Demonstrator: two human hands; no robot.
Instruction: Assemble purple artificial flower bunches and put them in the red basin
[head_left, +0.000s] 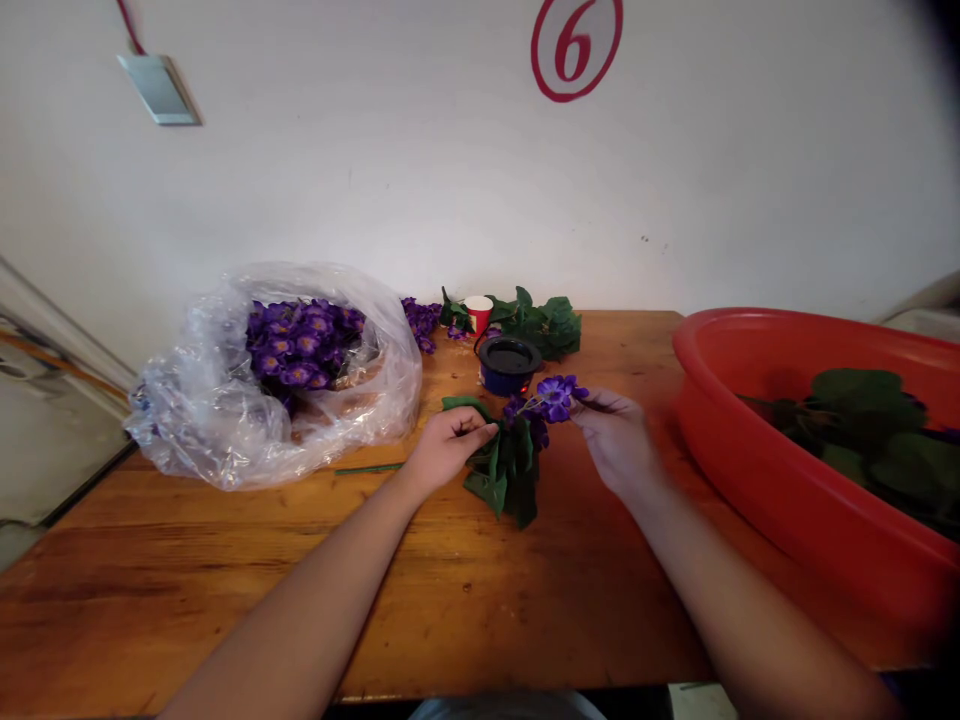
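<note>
Across the wooden tabletop (420,580), shows orange-brown grain with darker streaks. Left of the left grip (448,445), carries an open clear plastic bag (225,420) of purple flowers (300,345), plus a thin green stem (367,469) nearer. Beyond and between both grips, bears a dark pot (510,365); farther back, a red cup (478,316) among leafy sprigs (551,325) and loose blossoms (421,318). Right of the right grip (615,440), supports a large red tub (757,460).

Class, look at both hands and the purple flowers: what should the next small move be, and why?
Probably the right hand should gently straighten the purple-petalled bloom: its fingers pinch the bloom's outer edge, while the left hand is placed to steady the green leafy sprig beside it.
</note>
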